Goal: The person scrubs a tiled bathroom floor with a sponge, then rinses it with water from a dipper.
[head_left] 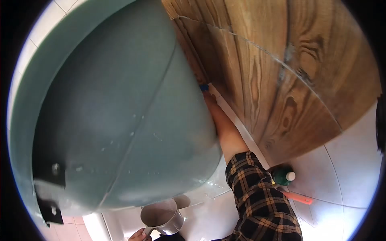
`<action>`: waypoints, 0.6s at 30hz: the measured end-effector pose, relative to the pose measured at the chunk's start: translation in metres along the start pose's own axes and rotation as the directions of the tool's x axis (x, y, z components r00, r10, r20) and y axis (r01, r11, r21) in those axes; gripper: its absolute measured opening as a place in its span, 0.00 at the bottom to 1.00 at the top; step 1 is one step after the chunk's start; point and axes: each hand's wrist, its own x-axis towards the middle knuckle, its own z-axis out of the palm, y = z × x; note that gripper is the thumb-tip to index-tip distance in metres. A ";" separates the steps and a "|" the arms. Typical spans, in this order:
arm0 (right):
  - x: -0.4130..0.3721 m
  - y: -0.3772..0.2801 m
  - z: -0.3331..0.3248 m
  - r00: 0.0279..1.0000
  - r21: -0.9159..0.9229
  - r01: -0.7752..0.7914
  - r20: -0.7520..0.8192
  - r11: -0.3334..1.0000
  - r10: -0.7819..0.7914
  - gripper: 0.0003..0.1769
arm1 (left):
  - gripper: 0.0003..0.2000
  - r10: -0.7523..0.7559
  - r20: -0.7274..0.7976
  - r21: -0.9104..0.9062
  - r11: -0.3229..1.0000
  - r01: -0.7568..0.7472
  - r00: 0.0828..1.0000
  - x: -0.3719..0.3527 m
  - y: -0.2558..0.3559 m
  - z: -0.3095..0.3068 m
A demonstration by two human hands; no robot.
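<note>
At the bottom edge, my left hand [138, 235] grips the handle of a metal pot [161, 217], which is tilted with its opening facing up. My right arm, in a plaid sleeve, reaches up the narrow gap between a large grey-green tub [120, 108] and a wood-patterned panel. Little of my right hand [208, 95] shows at the far end of this gap, right beside a small blue thing [204, 87]; its fingers are hidden, so its grip cannot be made out. Water drops dot the tub's surface.
The wood-patterned panel [257, 68] rises along the right of the gap. Near my sleeve, a dark green bottle with a white cap [282, 176] and an orange-red handle [298, 197] are by the white tiles [337, 168]. A white surface lies under the pot.
</note>
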 end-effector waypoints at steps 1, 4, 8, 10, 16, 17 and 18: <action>-0.008 0.002 -0.005 0.998 -0.037 0.025 -0.055 0.999 -0.027 0.21 | 0.18 0.004 0.000 -0.032 0.999 -0.004 1.000 -0.003 -0.007 0.003; -0.021 -0.006 -0.025 0.999 -0.275 0.006 0.049 0.961 0.008 0.24 | 0.21 0.008 -0.031 -0.110 0.994 -0.011 1.000 -0.012 -0.007 0.002; 0.011 0.031 0.018 0.912 -0.030 -0.068 -0.407 0.997 0.050 0.18 | 0.22 -0.033 0.065 -0.107 0.993 0.040 0.997 -0.008 0.011 -0.011; -0.011 -0.001 0.025 0.822 0.054 0.077 -0.569 0.996 -0.032 0.17 | 0.22 -0.024 0.067 -0.115 0.993 0.032 0.997 -0.007 0.030 -0.035; -0.121 0.007 -0.017 0.929 -0.303 -0.057 -0.366 0.951 -0.060 0.17 | 0.21 -0.047 -0.019 -0.075 0.996 0.045 0.999 -0.003 0.014 -0.018; -0.122 0.010 -0.010 0.897 -0.365 -0.088 -0.433 0.927 -0.085 0.17 | 0.20 -0.036 0.002 -0.090 0.995 0.036 0.999 -0.001 0.015 -0.020; -0.112 0.017 -0.004 0.887 -0.312 -0.009 -0.442 0.950 -0.136 0.17 | 0.20 -0.019 0.031 -0.080 0.997 0.022 0.999 0.002 0.015 -0.019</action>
